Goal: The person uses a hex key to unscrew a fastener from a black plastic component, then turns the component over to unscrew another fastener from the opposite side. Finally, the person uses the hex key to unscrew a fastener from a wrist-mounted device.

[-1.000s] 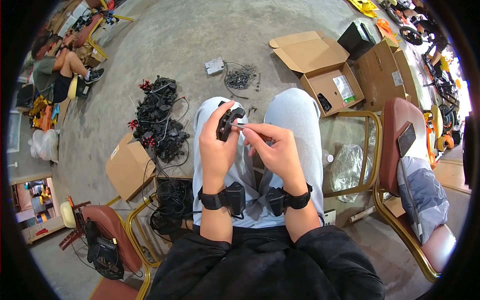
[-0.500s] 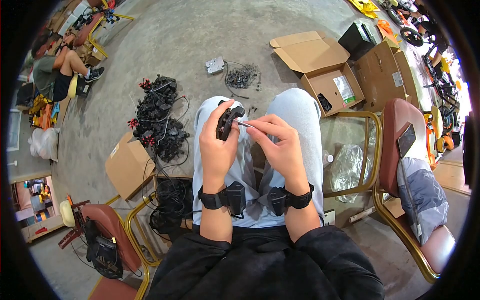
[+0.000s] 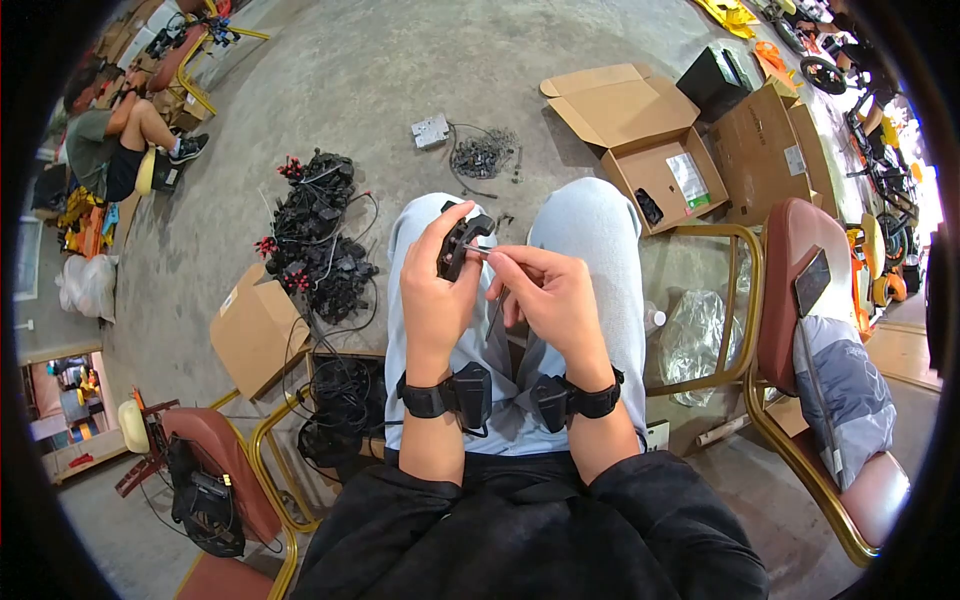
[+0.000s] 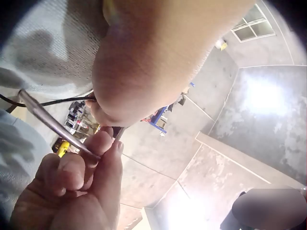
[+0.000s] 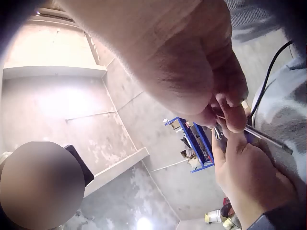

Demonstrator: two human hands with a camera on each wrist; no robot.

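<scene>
In the head view, my left hand (image 3: 435,305) holds a black plastic part (image 3: 455,255) with curved arms above the lap, the thumb and fingers spread around its sides. My right hand (image 3: 550,305) pinches a thin metal hex key (image 3: 494,318) between thumb and fingers. One end points into the black part, while the long leg hangs below the fingers. From the left wrist, the hex key's shaft (image 4: 57,125) slants out of the right fingers. In the right wrist view, its shaft (image 5: 268,139) crosses near the left hand; the black part is mostly hidden there.
A heap of black parts and cables (image 3: 318,235) lies on the floor at left, beside a cardboard flap (image 3: 258,330). Ahead sit a metal box (image 3: 430,132) and small dark pieces (image 3: 483,155). An open carton (image 3: 665,180) and chair (image 3: 790,300) stand at right.
My right fingers drew back to the right, then came in close to the black part again. The hex key's long leg now shows hanging below them. My left hand stays nearly still.
</scene>
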